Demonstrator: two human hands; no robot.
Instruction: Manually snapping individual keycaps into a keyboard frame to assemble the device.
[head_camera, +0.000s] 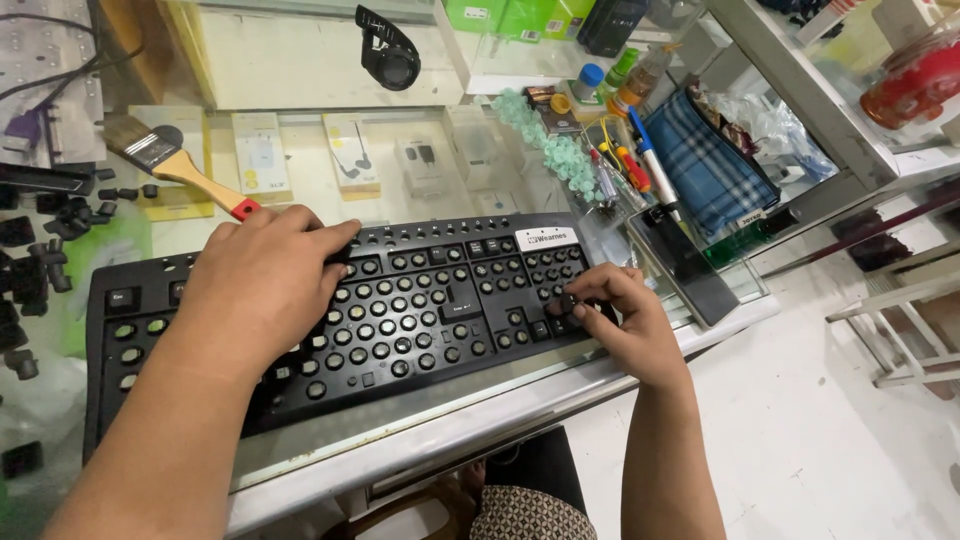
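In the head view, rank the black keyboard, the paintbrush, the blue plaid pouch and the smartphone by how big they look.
1. Black keyboard, by far the largest.
2. Blue plaid pouch.
3. Smartphone and paintbrush: they look alike in length, so unranked.

Both forearms are bare from the lower edge of the view down to the wrists, with no sleeve, watch, band or glove on either. The left hand (262, 285) carries no ring, and its fingers are uncovered. The right hand (622, 325) is likewise bare, its nails short and unpainted. Below it, between the 2 arms, shows a garment in a small brown-and-cream geometric print.
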